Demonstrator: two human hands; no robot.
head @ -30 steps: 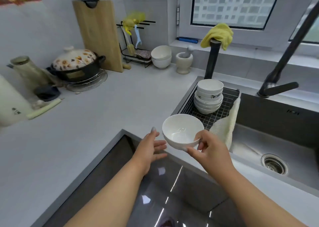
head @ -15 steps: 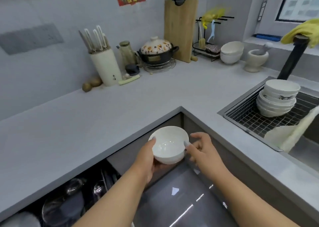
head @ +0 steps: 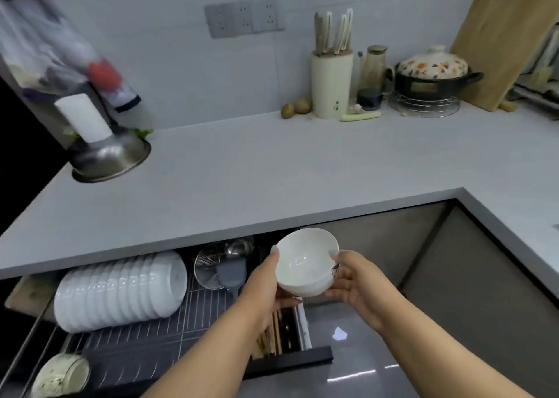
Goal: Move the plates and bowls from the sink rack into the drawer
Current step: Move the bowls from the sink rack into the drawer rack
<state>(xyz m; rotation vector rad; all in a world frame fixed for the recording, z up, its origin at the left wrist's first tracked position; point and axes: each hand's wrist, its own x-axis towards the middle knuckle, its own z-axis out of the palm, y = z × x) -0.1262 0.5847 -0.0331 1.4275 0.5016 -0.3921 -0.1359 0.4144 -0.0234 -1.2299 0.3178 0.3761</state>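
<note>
While pale desk ran in L along tiled wall, open drawer sat below its front edge. Drawer's wire rack held row of white bowls on edge, strainer behind. White bowl was above drawer's right end. Left hand cupped its side, fingers curled beneath; right hand pinched rim.

home kitchen — knife block, casserole pot, dish drawer.
</note>
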